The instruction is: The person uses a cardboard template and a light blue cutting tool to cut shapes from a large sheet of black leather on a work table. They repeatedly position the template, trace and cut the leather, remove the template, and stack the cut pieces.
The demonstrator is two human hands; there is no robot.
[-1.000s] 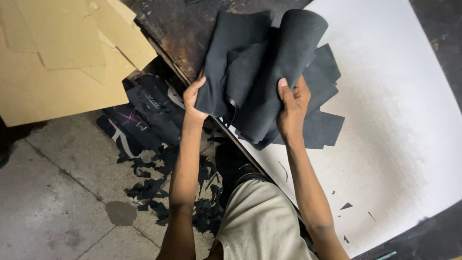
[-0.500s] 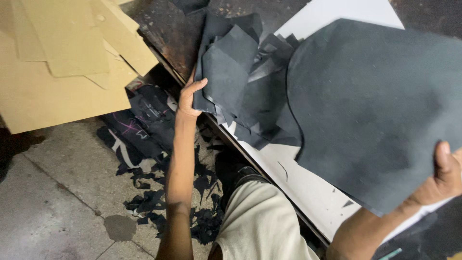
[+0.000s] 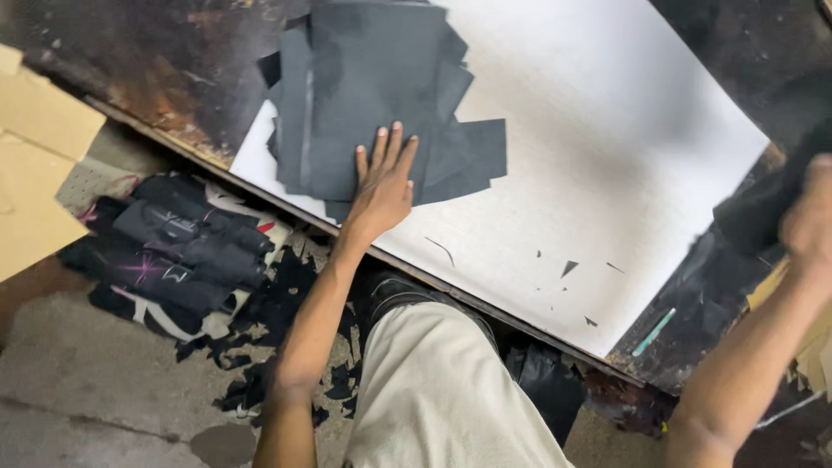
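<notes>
A pile of flat black material sheets (image 3: 373,95) lies on a big white board (image 3: 607,173) that covers the dark worktable. My left hand (image 3: 383,182) rests flat on the near edge of the pile, fingers spread, pressing it down. At the right edge of the view my right hand (image 3: 808,221) is blurred and grips one black sheet (image 3: 763,208) held off to the side, away from the pile. A few tiny black offcuts (image 3: 568,269) dot the white board.
The dark, worn table (image 3: 156,78) edge runs diagonally. Below it on the concrete floor lie black scraps (image 3: 260,347) and a heap of dark printed bags (image 3: 173,251). Tan cardboard sheets (image 3: 35,173) sit at the left. A thin teal stick (image 3: 652,333) lies near the table's right corner.
My right hand has carried the large black sheet off to the far right. My left hand has shifted from gripping the pile's edge to lying flat on it.
</notes>
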